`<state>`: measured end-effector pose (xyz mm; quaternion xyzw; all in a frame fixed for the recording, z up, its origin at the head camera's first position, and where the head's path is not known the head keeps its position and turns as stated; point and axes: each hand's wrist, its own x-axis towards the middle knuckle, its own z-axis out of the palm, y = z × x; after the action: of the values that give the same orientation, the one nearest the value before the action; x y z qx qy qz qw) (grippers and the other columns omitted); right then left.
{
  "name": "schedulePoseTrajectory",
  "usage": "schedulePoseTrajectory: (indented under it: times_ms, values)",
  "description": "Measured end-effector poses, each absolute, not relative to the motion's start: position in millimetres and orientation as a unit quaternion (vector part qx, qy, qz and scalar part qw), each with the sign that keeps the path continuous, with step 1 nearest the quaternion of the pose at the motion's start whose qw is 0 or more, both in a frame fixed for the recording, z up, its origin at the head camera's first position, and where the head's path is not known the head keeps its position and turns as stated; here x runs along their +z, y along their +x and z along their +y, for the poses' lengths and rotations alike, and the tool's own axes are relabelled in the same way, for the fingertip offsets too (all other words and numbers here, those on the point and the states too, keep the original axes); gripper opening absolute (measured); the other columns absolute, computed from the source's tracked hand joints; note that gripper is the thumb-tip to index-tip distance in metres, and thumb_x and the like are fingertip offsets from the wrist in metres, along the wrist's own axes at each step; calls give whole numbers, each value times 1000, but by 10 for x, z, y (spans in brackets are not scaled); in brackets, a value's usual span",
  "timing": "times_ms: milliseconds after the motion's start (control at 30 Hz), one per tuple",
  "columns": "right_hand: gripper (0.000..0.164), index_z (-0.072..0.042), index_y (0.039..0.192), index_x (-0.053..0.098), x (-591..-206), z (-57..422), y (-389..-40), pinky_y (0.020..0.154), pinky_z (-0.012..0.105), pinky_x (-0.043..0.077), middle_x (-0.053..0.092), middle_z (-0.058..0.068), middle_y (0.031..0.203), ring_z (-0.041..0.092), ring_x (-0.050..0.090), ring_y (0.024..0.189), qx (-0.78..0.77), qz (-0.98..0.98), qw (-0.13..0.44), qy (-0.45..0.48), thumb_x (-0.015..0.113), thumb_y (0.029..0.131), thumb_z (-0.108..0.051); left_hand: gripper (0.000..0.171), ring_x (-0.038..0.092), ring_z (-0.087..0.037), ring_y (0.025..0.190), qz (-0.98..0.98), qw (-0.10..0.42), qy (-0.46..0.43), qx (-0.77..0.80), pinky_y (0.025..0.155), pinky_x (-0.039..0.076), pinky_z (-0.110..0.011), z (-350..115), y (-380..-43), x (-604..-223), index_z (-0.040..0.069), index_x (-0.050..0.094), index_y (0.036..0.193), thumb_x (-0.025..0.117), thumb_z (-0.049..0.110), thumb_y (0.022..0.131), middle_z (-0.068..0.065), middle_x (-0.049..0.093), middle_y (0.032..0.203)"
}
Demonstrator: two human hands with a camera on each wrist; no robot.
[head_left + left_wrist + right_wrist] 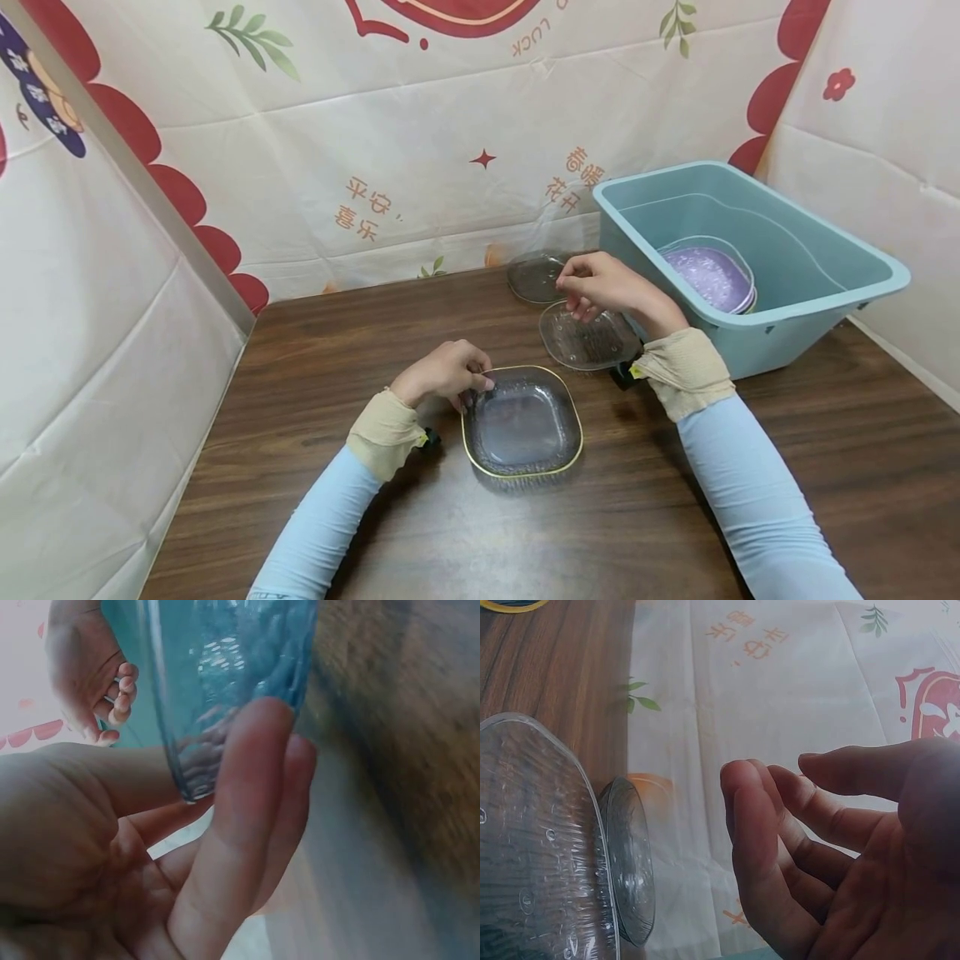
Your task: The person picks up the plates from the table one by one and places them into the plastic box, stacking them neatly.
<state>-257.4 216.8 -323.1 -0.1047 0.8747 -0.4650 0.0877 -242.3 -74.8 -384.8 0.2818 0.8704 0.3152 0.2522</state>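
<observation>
My left hand [448,372] pinches the left back corner of a clear, square plate with a gold rim [519,427]. In the left wrist view, the plate's edge [236,664] stands between the thumb and the fingers. My right hand [609,285] hovers with loosely bent fingers over a clear, rounded-square plate [588,340], holding nothing. The right wrist view shows a gap between its thumb and fingers [751,832]. Behind that plate sits a darker, smoky clear dish [534,279], close to the wall cloth.
A blue-green plastic tub [795,333] stands on the right of the wood-grain table [337,333]. Inside it lie clear round dishes with a purple one [708,273]. A printed white cloth [435,125] hangs behind the table and along both sides.
</observation>
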Motion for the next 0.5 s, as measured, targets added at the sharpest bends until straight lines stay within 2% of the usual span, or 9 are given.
schedulePoseTrajectory:
  times_ms: [267,367,500]
  values:
    - [24,3,115,61,-3272,2152,-2622,66,44,67,70,14,80,24,73,66,-449,879,104,-121,54,108,-18,11,64,-15,50,882,204,276,322,54,64,-37,-811,-2453,-3786,8,76,96,69,15,100,-6,73,77]
    - [24,3,116,61,-3294,2144,-2640,65,42,66,70,14,81,28,74,68,-443,880,113,-126,53,109,-19,13,63,-15,49,888,189,268,322,54,64,-37,-821,-2466,-3781,10,77,97,68,18,101,-6,73,77]
    - [24,2,116,61,-3301,2131,-2640,63,37,66,70,14,80,31,75,70,-442,881,118,-122,53,109,-19,14,67,-23,52,893,173,259,325,56,65,-40,-838,-2485,-3768,11,78,100,67,20,102,-4,74,79]
